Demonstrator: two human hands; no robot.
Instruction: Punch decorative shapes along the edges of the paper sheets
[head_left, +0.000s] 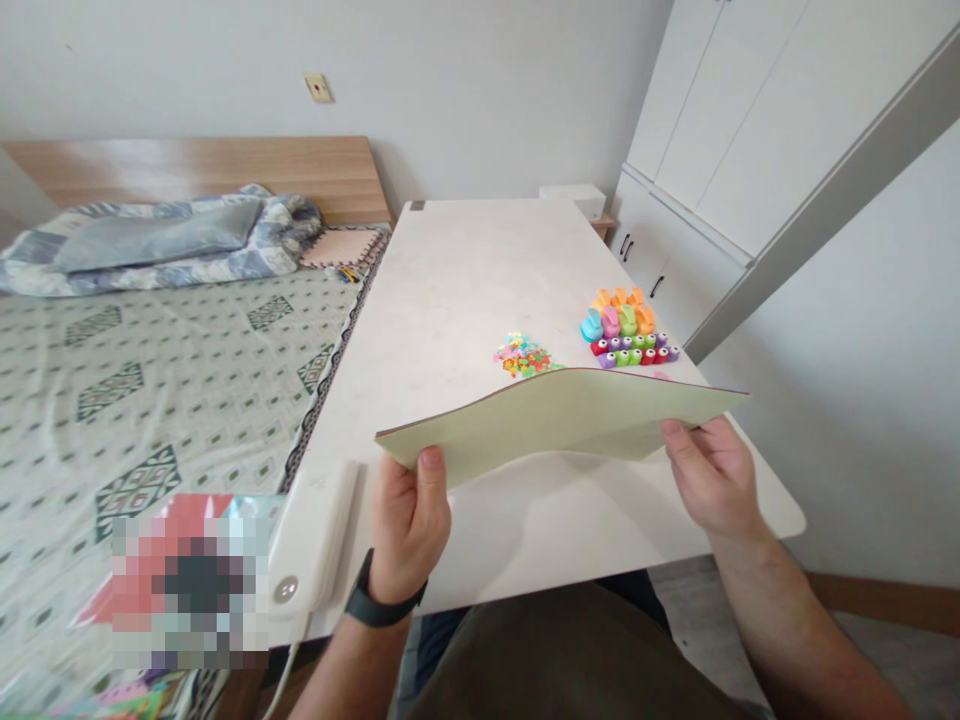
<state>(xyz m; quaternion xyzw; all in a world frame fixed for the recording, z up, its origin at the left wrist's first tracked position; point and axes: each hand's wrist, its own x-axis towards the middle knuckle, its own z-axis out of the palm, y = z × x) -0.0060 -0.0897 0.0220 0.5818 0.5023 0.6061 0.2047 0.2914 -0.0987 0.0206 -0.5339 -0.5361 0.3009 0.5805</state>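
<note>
Above the near part of the table (pixel 465 270), the paper (pixel 559 415) has centre stage, pale green on the face we see, stretched between two hands and bowed up in the middle! Left hand (pixel 411 510) has one end pinched, thumb flat on the green, other fingers tucked behind; a dark band (pixel 384 597) circles that wrist. Right hand (pixel 716 475) grips the other end, thumb in front, fingers behind. A thin dark line runs along the top edge (one sheet or several, I can't tell from this angle). Just beyond, look, a scatter of bright little bits (pixel 523 357), and to their right the punches (pixel 622 322) in tight rows: bigger ones in orange, blue, pink and green, little ones in front. Over on the left, a white case (pixel 319 530) lies at the table's edge, cord (pixel 287 665) trailing down. Left of that, the bed (pixel 217 365): grey pillow (pixel 161 235) by the headboard (pixel 217 165), red packet (pixel 191 508) partly pixelated.
</note>
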